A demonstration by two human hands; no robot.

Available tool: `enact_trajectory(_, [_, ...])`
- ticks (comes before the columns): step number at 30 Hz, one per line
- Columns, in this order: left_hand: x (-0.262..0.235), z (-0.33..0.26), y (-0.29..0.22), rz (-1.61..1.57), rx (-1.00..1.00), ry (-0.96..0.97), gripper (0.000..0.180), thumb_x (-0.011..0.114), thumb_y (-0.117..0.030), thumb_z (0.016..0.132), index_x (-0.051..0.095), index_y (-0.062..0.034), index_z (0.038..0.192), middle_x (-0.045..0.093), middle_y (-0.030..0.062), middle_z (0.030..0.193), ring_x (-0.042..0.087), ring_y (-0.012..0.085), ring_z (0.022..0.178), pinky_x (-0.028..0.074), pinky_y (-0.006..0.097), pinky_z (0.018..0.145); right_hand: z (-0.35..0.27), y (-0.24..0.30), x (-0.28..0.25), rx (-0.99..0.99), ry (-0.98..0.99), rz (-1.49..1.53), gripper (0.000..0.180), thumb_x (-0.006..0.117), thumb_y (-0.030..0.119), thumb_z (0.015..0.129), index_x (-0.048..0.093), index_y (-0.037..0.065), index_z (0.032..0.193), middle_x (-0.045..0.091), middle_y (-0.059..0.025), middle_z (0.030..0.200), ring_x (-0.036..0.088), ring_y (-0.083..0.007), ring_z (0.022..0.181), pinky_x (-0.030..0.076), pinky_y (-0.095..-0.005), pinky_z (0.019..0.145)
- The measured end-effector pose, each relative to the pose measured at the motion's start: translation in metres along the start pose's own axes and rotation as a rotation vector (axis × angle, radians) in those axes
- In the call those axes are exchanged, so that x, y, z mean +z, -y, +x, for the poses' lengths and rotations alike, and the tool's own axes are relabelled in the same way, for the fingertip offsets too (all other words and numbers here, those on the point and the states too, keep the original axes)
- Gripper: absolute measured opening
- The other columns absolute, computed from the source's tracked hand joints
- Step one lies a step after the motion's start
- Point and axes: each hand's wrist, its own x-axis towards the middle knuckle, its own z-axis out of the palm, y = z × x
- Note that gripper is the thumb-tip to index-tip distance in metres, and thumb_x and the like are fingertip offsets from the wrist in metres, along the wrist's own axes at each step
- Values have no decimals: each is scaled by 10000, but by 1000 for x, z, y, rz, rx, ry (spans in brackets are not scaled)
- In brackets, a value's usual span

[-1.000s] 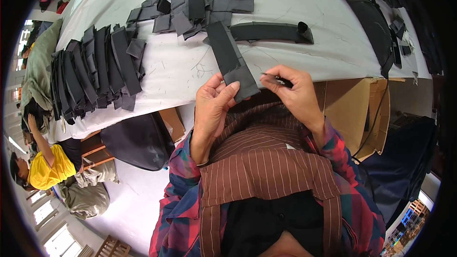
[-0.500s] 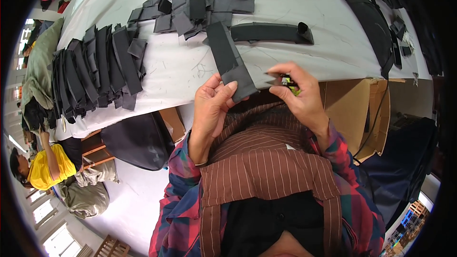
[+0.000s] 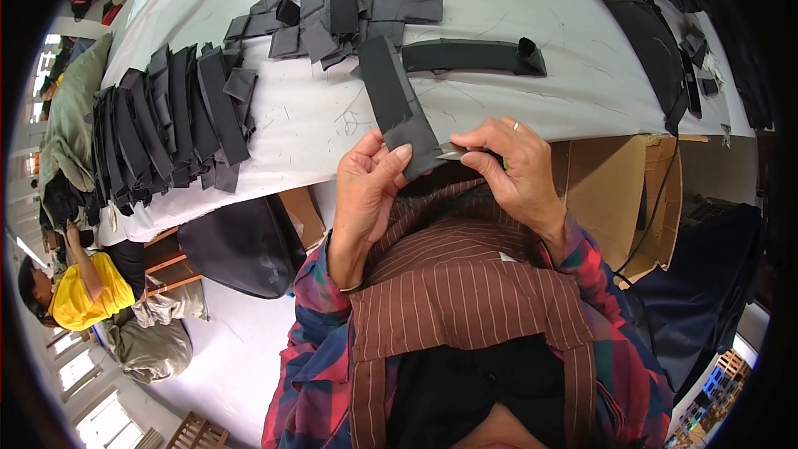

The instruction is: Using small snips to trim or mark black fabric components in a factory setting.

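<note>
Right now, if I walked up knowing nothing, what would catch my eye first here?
First, the two hands at the table's near edge: the left hand pinches the end of a dark fabric strip, while the right hand brings a small metal tool against it. Next, the big row of dark strips stacked at the left of the white table, and a looser heap of strips at the far middle.

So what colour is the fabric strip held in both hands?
Dark grey to black, plain; the strip shows best in the head view.
</note>
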Motion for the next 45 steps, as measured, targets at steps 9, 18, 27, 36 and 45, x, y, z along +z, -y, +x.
enact_trajectory(9, [-4,0,5,-12,-1,-12,320,612,-21,873,525,32,1176,655,51,833,581,53,656,468,174,594,-2,1,-3,14,-24,23,123,712,138,756,675,127,872,629,2,717,532,-210,629,410,-307,637])
enact_trajectory(18, [11,-10,-7,36,1,-46,372,623,-51,876,502,41,1216,646,23,778,540,52,628,416,174,563,4,16,1,-24,18,222,251,690,-59,675,676,46,902,580,-70,825,570,-187,726,446,-266,632])
enact_trajectory(27, [10,-26,-71,985,723,69,340,614,-225,900,596,10,1144,627,54,933,539,114,719,444,240,698,29,43,-22,158,-44,565,35,636,-39,820,623,-22,847,583,-36,767,514,-72,692,407,-211,618])
enact_trajectory(36, [4,-5,-15,82,6,165,342,433,-143,991,454,12,1296,635,140,1039,675,209,837,559,293,750,27,6,9,340,-13,627,199,621,46,852,638,11,1048,622,-32,823,556,-87,721,472,-259,701])
enact_trajectory(45, [1,1,-12,-12,-13,133,328,431,-116,984,446,49,1266,637,171,1040,683,256,845,570,312,744,37,2,10,-98,-36,-73,235,702,132,740,673,142,973,598,-3,778,533,-221,695,392,-334,631])
